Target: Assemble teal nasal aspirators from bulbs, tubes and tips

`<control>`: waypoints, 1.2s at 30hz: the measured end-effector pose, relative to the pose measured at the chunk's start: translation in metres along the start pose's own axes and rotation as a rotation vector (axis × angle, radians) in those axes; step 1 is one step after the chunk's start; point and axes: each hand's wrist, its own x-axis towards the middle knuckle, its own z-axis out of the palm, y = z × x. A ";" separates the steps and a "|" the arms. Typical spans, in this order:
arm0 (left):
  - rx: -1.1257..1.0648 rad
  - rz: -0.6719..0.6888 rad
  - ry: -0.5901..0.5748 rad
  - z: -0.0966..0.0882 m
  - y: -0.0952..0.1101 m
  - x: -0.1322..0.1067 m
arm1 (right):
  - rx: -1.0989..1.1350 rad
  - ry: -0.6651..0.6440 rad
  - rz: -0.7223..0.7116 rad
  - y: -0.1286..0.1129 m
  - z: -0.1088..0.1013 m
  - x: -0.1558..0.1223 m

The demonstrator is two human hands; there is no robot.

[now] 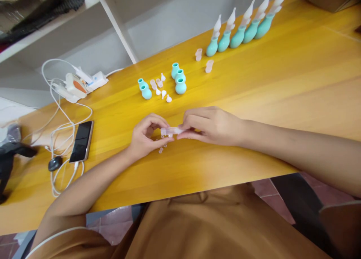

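Low over the yellow wooden table [254, 101], both hands meet at the near middle. My right hand [210, 125] pinches one end of a small clear plastic tube [170, 131]. My left hand [146, 135] has its fingers curled at the tube's other end, and what its fingertips pinch is too small to name. Several tiny clear pieces [162, 146] lie on the table just under the hands. Beyond them stand loose teal bulbs [180, 86] and small clear tips [163, 93].
A row of assembled teal bulbs with long white nozzles [242, 31] lines the far right. Two clear caps [208, 66] lie near it. On the left are a black phone [81, 140], white cables [60, 112] and a power strip [81, 84].
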 end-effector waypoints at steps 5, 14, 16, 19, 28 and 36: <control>-0.006 0.018 -0.010 0.001 -0.002 -0.001 | 0.013 0.039 -0.046 0.000 0.002 0.000; 0.119 0.045 0.001 -0.002 -0.002 -0.003 | 0.041 0.021 0.024 0.001 0.004 -0.002; 0.190 0.079 -0.014 -0.003 -0.002 -0.003 | 0.045 0.023 0.023 0.001 0.004 -0.002; 0.244 0.093 -0.009 -0.004 -0.001 -0.003 | 0.051 0.040 0.019 0.000 0.005 -0.002; 0.090 -0.063 0.000 -0.004 0.008 0.003 | 0.107 0.052 0.092 0.003 0.006 -0.003; -0.031 -0.252 0.056 -0.003 0.007 0.003 | 0.141 0.081 0.040 0.005 0.012 -0.003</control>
